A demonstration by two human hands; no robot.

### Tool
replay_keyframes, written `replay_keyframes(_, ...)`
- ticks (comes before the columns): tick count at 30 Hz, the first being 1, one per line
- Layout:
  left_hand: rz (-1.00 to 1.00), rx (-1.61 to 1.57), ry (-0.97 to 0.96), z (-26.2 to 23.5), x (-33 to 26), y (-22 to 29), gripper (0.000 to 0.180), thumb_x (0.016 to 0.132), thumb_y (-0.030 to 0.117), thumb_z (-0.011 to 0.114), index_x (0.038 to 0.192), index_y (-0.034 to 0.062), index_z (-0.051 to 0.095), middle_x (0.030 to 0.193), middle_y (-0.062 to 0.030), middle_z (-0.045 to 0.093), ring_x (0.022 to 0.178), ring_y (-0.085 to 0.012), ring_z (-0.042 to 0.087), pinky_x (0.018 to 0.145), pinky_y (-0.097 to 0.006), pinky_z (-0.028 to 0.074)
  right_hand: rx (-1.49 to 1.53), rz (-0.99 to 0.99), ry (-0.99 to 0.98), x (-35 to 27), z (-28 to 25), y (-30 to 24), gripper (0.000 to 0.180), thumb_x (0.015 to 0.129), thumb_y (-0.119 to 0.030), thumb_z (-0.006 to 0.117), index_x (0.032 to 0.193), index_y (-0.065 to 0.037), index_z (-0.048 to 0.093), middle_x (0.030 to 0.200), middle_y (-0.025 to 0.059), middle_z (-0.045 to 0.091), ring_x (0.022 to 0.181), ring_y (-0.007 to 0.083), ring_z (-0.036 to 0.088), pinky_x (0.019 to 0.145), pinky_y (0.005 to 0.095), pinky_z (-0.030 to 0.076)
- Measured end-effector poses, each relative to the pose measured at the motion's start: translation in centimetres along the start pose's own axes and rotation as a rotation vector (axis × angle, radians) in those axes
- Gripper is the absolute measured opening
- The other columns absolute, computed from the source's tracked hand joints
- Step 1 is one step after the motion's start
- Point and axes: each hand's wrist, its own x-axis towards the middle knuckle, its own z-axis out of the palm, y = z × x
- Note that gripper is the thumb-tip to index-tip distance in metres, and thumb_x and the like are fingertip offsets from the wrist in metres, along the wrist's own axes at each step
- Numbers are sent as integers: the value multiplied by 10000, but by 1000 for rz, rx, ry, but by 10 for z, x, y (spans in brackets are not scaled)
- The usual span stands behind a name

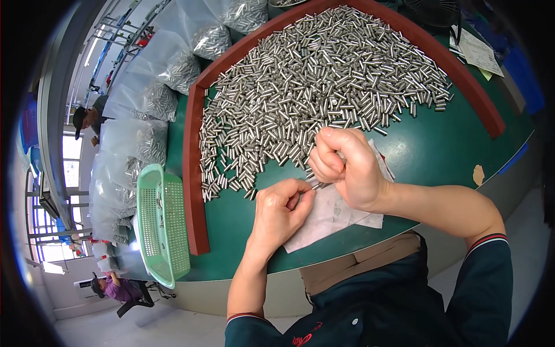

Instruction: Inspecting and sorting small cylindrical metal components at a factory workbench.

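Observation:
A big heap of short, shiny metal pins covers the green tabletop in front of me. My left hand is closed, with thumb and forefinger pinching a small metal pin whose end sticks out toward the right. Just above and to the right of it, my right hand is curled into a fist near the heap's front edge. Its fingers hide whatever may be inside. Under both hands lies a stained, pale cloth, partly covered by my right wrist.
A red-brown frame borders the heap at left, back and right. Outside it stand a green perforated basket and several clear bags of pins. Papers lie at the far right. Two other people, one in a purple shirt, are off to the left.

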Motion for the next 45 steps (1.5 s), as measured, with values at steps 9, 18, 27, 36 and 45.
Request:
replay_keyframes(9, -23, -43, 1, 2, -1, 1, 75, 665, 4, 620, 650, -2, 546, 471, -60, 421, 386, -156, 383, 396, -276, 331, -65, -66, -20, -2, 3, 5, 390, 856, -192, 340, 482, -97, 280, 432, -19, 260, 410, 82, 198, 421, 247, 183)
replay_keyframes(18, -23, -65, -35, -1, 2, 8, 63, 684, -5, 593, 645, -18, 545, 469, -85, 435, 388, -137, 390, 394, -271, 331, -221, -181, -70, -7, 7, 12, 378, 854, -174, 350, 494, -79, 281, 466, -16, 278, 456, 74, 247, 446, 239, 214)
replay_keyframes(27, -42, -68, -15, 0, 0, 10, 68, 691, -6, 585, 645, -32, 543, 453, -80, 422, 395, -105, 376, 394, -266, 324, -247, -212, -58, -6, 8, 9, 382, 849, -165, 359, 486, -73, 287, 450, -5, 299, 428, 75, 259, 418, 236, 217)
replay_keyframes(36, -26, -87, 8, 8, -5, 4, 70, 693, 23, 581, 662, -36, 557, 453, -63, 442, 403, -100, 396, 414, -262, 349, -209, -185, -21, -2, 12, 12, 377, 832, -196, 364, 477, -95, 286, 426, -16, 285, 388, 72, 230, 375, 245, 181)
replay_keyframes(45, -199, -385, 20, -1, -7, 3, 66, 760, 60, 575, 725, 4, 573, 572, 10, 498, 507, -51, 397, 478, -188, 334, 89, 24, -247, 32, 5, -35, 360, 820, -220, 358, 480, -139, 269, 399, -39, 242, 343, 67, 166, 340, 235, 134)
